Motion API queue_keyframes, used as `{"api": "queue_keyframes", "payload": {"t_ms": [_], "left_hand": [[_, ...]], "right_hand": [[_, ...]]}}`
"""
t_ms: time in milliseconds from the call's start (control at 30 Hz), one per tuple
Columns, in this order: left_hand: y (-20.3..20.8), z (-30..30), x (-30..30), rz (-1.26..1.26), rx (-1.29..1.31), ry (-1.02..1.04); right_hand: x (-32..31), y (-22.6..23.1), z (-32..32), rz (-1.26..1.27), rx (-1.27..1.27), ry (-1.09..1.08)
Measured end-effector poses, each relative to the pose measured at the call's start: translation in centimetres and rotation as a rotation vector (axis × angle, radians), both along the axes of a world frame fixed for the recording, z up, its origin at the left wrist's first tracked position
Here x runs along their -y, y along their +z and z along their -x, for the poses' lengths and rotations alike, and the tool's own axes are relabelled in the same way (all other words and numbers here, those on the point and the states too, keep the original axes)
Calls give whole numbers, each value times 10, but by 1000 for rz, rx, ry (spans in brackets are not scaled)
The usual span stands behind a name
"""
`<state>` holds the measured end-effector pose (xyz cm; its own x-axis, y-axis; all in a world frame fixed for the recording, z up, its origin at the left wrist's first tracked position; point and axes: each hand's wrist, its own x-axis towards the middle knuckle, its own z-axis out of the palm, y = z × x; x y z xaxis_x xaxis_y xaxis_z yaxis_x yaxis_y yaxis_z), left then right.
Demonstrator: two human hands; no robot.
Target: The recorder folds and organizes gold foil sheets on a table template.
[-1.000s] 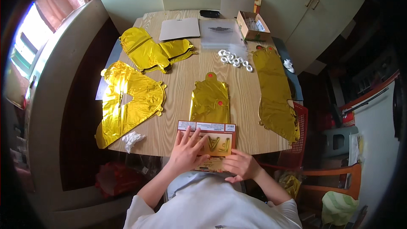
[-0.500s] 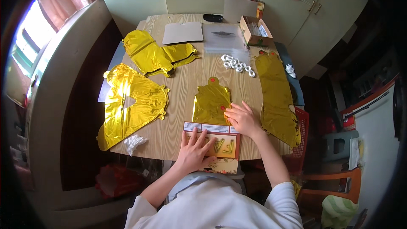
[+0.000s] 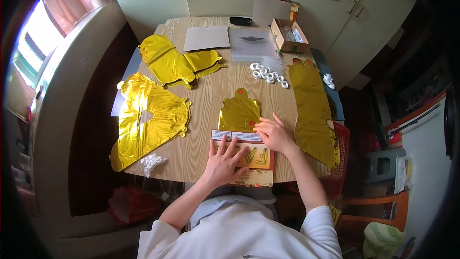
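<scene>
A folded gold foil balloon (image 3: 235,114) with red dots lies flat in the middle of the table. Its near end is covered by an orange printed packaging card (image 3: 265,167), which reaches over the table's front edge; whether the balloon lies inside or under it I cannot tell. My left hand (image 3: 225,163) rests flat on the card, fingers spread. At the balloon's right edge, beside the card's far right corner, my right hand (image 3: 274,134) has its fingers bent and pressed on the foil; their tips are partly hidden.
Two gold foil balloons, one (image 3: 179,62) behind the other (image 3: 153,120), lie at the left, another (image 3: 311,110) at the right. White ribbon rolls (image 3: 268,73), a grey board (image 3: 207,38), clear plastic sheets (image 3: 251,43) and a cardboard box (image 3: 289,36) sit farther back. Crumpled white tissue (image 3: 152,163) lies front left.
The packaging card has slid away from me and slightly right, covering more of the gold balloon. My left hand has moved with it. My right hand stays at the balloon's edge.
</scene>
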<state>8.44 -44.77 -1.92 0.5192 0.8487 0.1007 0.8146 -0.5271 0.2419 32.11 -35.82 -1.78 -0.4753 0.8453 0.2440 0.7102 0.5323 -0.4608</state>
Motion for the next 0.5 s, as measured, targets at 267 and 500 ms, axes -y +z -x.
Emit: {"api": "queue_keyframes", "payload": {"t_ms": [267,500], "left_hand": [[0,-2,-1,0,-5,11],[1,-1,-1,2,-18,20]], "right_hand": [[-2,-6,-1,-3,-35,-4],[-26,-4,6,318,-319,-170]]}}
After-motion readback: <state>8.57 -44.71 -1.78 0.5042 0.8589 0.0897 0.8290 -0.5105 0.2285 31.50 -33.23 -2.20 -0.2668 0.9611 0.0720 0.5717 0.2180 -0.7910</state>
